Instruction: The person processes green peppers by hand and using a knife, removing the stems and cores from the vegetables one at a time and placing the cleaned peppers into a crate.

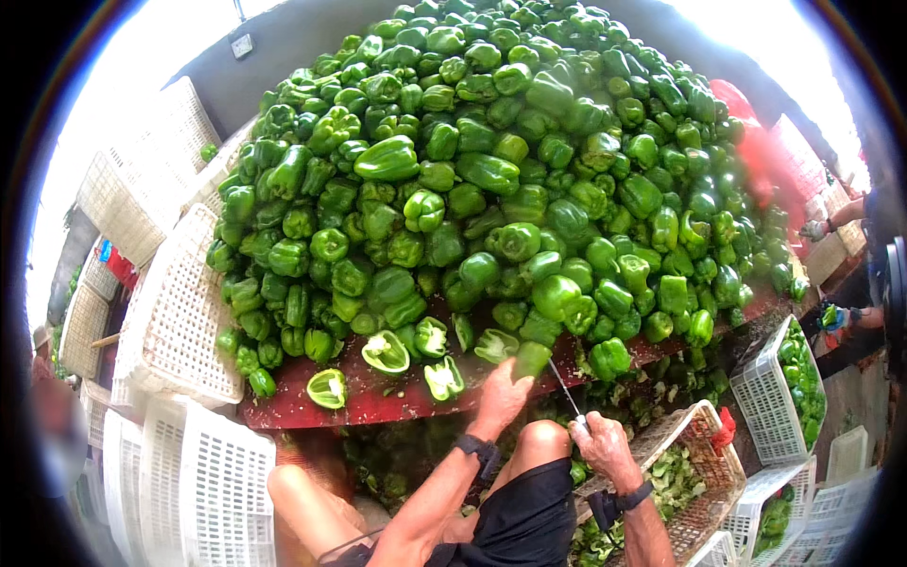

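Note:
My left hand (501,399) grips a green bell pepper (532,360) at the front edge of the red table (364,408). Just to its right, my right hand (603,444) is closed round the handle of a thin-bladed knife (567,389). The blade points up and away, its tip beside the held pepper; whether it touches is unclear. Left of my left hand lie several cut pepper pieces, including a half with its pale inside showing (385,352) and another near the edge (328,388). Behind them rises a large heap of whole green peppers (472,180).
A white plastic crate (184,312) leans against the heap's left side, with stacked crates (227,482) below. By my right knee sits a crate of pale green scraps (675,482). Farther right stands a crate of peppers (798,383). Other people's hands (836,219) show at the right rim.

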Motion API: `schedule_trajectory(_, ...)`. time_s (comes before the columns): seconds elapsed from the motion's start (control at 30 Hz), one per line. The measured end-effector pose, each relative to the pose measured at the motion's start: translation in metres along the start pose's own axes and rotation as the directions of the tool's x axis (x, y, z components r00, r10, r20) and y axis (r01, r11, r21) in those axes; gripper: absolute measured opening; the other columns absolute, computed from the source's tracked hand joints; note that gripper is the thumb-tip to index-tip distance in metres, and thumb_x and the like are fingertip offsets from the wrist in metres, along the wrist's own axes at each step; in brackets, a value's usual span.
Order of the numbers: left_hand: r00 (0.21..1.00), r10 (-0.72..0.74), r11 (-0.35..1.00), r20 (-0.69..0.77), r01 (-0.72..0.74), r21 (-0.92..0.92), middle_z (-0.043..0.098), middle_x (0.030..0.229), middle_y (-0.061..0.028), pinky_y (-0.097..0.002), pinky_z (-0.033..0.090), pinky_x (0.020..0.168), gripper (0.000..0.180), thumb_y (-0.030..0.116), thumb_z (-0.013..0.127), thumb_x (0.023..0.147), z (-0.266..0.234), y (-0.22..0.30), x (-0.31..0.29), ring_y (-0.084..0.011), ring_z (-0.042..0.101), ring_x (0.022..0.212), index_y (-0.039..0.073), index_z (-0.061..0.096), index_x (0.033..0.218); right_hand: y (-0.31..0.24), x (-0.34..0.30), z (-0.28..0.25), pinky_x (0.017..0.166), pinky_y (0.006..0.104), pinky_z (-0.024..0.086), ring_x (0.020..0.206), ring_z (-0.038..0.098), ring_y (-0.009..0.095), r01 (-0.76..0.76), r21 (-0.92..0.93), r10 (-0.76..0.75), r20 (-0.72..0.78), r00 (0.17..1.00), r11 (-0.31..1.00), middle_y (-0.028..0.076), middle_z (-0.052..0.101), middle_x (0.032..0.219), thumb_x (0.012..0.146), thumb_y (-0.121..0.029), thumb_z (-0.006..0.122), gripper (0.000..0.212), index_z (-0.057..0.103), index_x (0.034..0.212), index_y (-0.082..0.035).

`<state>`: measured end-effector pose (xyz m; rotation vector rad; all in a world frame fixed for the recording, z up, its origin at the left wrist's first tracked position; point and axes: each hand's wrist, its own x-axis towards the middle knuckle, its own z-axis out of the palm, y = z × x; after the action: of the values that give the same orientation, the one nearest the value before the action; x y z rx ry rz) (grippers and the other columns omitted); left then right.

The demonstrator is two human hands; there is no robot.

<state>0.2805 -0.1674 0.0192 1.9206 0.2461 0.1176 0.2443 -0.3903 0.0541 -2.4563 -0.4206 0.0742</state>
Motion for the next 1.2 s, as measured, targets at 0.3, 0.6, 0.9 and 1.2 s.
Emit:
schedule_trajectory(0.3, 0.929, 0.159, 0.958, -0.335, -0.063, 0.281, 0.067, 0.087, -0.0198, -0.0428, 0.053, 0.074, 0.033, 0.016, 0.066, 0.083, -0.067, -0.037, 0.01, -0.0349, 0.066, 0.08, 0.001, 0.063, 0.113, -0.052, 0.045, 0.048, 0.057, 0.0501, 0.049, 0.066, 0.062, 0.041, 0.275, -0.061, -0.27, 0.073, 0.96, 0.96, 0.019, 0.059, 0.063, 0.087, -0.032, 0.066, 0.031, 0.051, 0.081, -0.006)
schedule_trajectory(0.6, 0.808, 0.583, 0.7, -0.089, -0.443, 0.561, 0.061, 0.087, -0.0209, -0.048, 0.051, 0.073, 0.013, 0.012, 0.058, 0.077, -0.095, -0.062, 0.047, -0.0397, 0.06, 0.08, 0.003, 0.06, 0.086, -0.079, 0.02, 0.053, 0.05, 0.0422, 0.041, 0.054, 0.054, 0.034, 0.002, 0.226, 0.005, -0.031, 1.0, 0.974, 0.017, 0.052, 0.059, 0.092, -0.018, 0.063, 0.027, 0.051, 0.076, 0.0)
schedule_trajectory(0.9, 0.998, -0.062, 0.96, -0.03, 0.068, 0.273, 0.068, 0.088, -0.0202, -0.0397, 0.054, 0.069, 0.042, 0.025, 0.072, 0.08, -0.078, -0.043, 0.015, -0.0304, 0.068, 0.08, -0.004, 0.061, 0.108, -0.074, 0.019, 0.095, 0.047, 0.0395, 0.041, 0.051, 0.056, 0.026, 0.028, 0.2, 0.005, -0.167, 0.986, 0.979, 0.013, 0.052, 0.057, 0.098, -0.019, 0.056, 0.028, 0.052, 0.077, -0.002)
schedule_trajectory(1.2, 0.937, 0.321, 0.917, -0.135, -0.272, 0.291, 0.061, 0.1, -0.027, -0.0465, 0.051, 0.083, 0.037, 0.015, 0.07, 0.076, -0.078, -0.045, 0.02, -0.0433, 0.06, 0.094, -0.004, 0.06, 0.106, -0.088, 0.022, 0.075, 0.053, 0.0447, 0.041, 0.061, 0.053, 0.041, 0.126, 0.088, -0.119, -0.081, 0.99, 0.988, 0.02, 0.052, 0.065, 0.096, -0.013, 0.057, 0.018, 0.05, 0.084, -0.001)
